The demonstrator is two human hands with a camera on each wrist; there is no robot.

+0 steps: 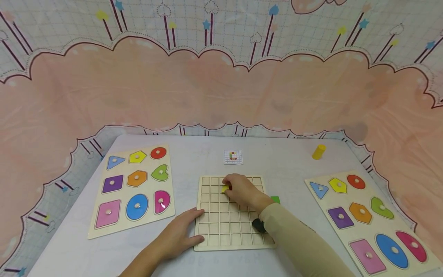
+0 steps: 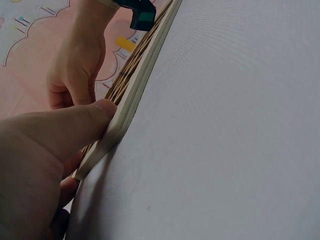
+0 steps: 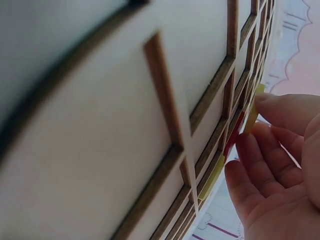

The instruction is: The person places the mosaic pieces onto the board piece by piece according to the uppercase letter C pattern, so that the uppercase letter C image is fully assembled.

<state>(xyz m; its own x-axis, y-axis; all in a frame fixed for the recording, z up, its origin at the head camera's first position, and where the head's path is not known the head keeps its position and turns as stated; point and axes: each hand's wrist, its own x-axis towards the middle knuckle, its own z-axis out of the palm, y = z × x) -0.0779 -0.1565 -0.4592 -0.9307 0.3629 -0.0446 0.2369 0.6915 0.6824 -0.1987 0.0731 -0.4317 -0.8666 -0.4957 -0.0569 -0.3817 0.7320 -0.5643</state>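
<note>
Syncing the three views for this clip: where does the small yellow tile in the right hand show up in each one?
Head: yellow tile at the right hand's fingertips, over the grid board's upper rows.
Left wrist: not identifiable.
Right wrist: tile edge-on, pinched at centre right.
Shared landmark: the grid board, in all three views.

Much of the yellow tile (image 1: 225,189) is covered by the fingers of the right hand (image 1: 242,191) in the head view, so its full outline cannot be made out. Several cells of the wooden grid board (image 1: 221,223) are hidden under that hand and its sleeve. A green piece (image 1: 275,199) at the board's right edge is partly concealed behind the forearm. The pattern on the small card (image 1: 233,157) is too small to be read. The right shape puzzle board (image 1: 367,223) is cut off at the lower right of the frame. In the right wrist view the near board surface is blurred, and coloured tiles in the cells are seen only edge-on.
</note>
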